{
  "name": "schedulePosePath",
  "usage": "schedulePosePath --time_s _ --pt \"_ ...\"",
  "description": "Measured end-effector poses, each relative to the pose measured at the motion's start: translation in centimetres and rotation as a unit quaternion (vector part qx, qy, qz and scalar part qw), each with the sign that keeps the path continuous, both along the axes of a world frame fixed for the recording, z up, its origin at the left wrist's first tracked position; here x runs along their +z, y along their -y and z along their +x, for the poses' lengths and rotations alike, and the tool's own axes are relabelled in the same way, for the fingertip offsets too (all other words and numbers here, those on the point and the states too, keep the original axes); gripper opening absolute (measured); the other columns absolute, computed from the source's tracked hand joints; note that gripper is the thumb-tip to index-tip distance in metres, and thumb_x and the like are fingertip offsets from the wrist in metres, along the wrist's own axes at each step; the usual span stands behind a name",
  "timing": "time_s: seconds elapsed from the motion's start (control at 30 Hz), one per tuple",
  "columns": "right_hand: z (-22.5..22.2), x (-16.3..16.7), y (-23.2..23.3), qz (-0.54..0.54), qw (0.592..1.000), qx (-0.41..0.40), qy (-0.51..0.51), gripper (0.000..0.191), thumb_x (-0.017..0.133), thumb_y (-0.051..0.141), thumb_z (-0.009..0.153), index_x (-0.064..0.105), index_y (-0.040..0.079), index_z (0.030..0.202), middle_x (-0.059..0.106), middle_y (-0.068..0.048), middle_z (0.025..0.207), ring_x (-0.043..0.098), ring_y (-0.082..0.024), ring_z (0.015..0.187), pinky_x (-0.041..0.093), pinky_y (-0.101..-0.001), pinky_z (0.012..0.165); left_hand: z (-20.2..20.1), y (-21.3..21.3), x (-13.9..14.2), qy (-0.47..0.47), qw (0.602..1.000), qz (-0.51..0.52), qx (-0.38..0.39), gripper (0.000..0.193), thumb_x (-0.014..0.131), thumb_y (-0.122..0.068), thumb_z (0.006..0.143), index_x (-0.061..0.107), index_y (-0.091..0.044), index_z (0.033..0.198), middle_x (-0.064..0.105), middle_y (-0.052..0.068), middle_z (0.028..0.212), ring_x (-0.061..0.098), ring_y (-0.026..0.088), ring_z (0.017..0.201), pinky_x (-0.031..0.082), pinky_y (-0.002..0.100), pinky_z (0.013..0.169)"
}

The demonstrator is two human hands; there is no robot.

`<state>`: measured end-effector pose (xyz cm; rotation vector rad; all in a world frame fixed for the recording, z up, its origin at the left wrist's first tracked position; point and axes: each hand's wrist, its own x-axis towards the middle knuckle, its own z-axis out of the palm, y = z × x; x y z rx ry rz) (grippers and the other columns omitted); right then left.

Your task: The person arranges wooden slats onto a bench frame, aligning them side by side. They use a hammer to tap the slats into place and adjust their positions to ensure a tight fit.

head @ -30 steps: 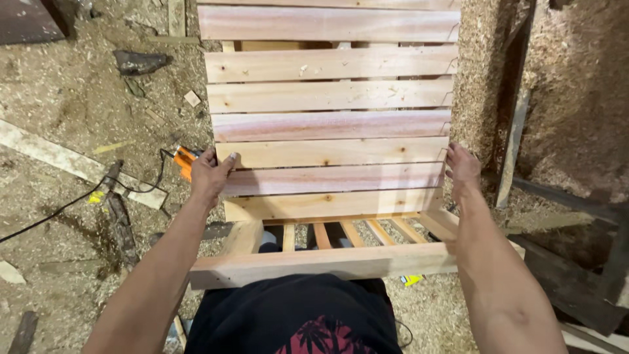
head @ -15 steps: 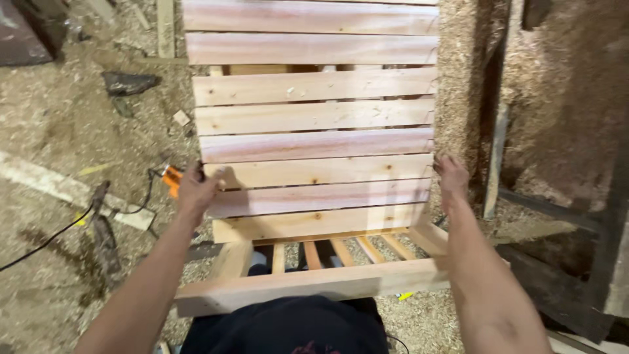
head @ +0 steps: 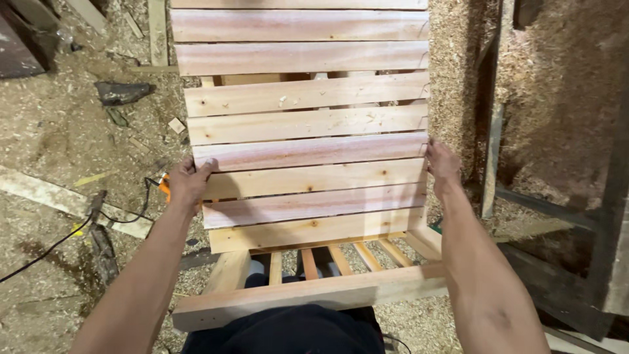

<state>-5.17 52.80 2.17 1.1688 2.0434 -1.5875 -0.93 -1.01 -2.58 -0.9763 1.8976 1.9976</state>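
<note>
Since the earlier frame our hands sit slightly higher on the slatted wooden frame, and the view has drifted a little left; the frame fills the same place as before.

Item: slatted wooden frame, pale and pinkish boards nailed across two side rails, tilted up over the sawdust floor, its near crossbar close to our body.
Item: left hand, fingers curled around the left ends of the slats, grasping.
Item: right hand, clasping the right ends of the slats at about the same height.
Item: black cable and a loose plank on the floor, left.
Step, as we judge it: holding the frame by both edges to shift or check it. Any further move calls for an even two-handed grip.
</note>
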Motion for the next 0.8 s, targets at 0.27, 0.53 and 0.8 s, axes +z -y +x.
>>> schedulePosePath --time_s 0.27,0.53,0.8 --pt "0.8 -2.2 -0.8 0.031 0.999 0.028 -0.007 0.056 0.042 0.035 0.104 0.045 0.009 0.153 0.048 -0.014 0.156 0.049 -0.03 0.143 0.03 -0.0515 0.123 0.3 0.4 -1.9 0.053 0.999 0.0 0.011 0.026 0.077 -0.01 0.092 0.067 0.0 0.113 0.075 0.011 0.101 0.071 0.014 0.082 0.063 0.028 0.071" --pt "1.3 -3.9 -1.3 0.018 1.0 0.008 0.009 0.056 0.041 0.038 0.102 0.046 0.009 0.15 0.051 -0.013 0.156 0.049 -0.03 0.144 0.031 -0.0527 0.122 1.2 0.6 -4.0 0.024 0.999 -0.031 -0.02 0.021 0.078 -0.011 0.094 0.071 0.0 0.111 0.076 0.008 0.099 0.069 0.011 0.08 0.057 0.027 0.069" --pt "1.6 -3.6 -1.1 0.036 0.998 0.044 0.007 0.058 0.038 0.042 0.104 0.046 0.009 0.151 0.05 -0.013 0.155 0.048 -0.03 0.143 0.028 -0.0534 0.121 0.9 0.1 -3.5 0.02 0.997 -0.066 -0.032 0.025 0.078 -0.014 0.091 0.07 -0.002 0.111 0.075 0.006 0.096 0.067 0.011 0.078 0.055 0.027 0.068"
